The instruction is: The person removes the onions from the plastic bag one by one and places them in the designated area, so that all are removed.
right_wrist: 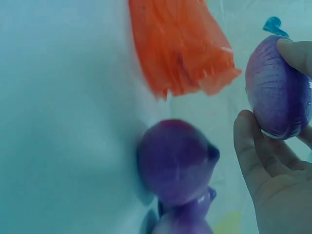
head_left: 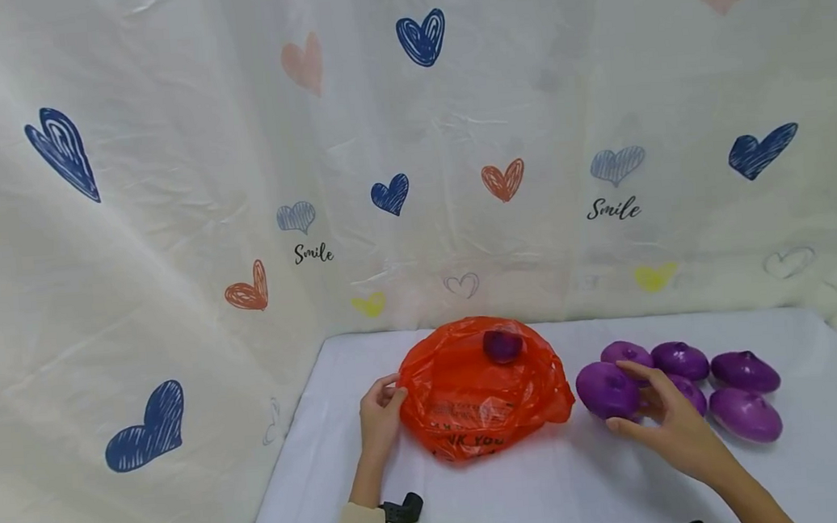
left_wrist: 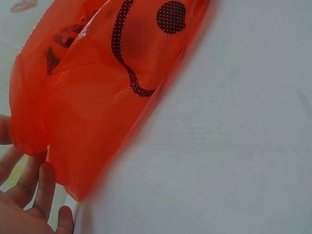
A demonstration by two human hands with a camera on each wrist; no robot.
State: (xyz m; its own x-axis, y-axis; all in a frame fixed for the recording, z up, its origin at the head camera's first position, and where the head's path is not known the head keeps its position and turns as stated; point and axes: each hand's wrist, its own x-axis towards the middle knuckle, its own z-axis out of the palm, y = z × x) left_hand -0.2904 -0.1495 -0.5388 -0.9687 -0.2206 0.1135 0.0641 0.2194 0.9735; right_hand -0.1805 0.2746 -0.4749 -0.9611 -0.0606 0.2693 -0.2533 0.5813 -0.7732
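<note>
A red plastic bag (head_left: 457, 396) with dark print lies on the white table, its mouth spread wide. Inside it, near the far rim, is one purple onion (head_left: 502, 345). My left hand (head_left: 381, 422) pinches the bag's left edge; in the left wrist view its fingers (left_wrist: 46, 187) stand against the folded plastic. Right of the bag, my right hand (head_left: 667, 430) grips another purple onion (head_left: 606, 391) between thumb and fingers, lifted off the table. The right wrist view shows that held onion (right_wrist: 278, 92) raised clear of an onion (right_wrist: 175, 161) on the table.
Several more purple onions, among them one at the near right (head_left: 746, 414) and one at the far right (head_left: 745, 372), sit beyond and beside my right hand. A black device (head_left: 404, 510) is by my left wrist. A heart-printed curtain (head_left: 453, 129) hangs behind the table.
</note>
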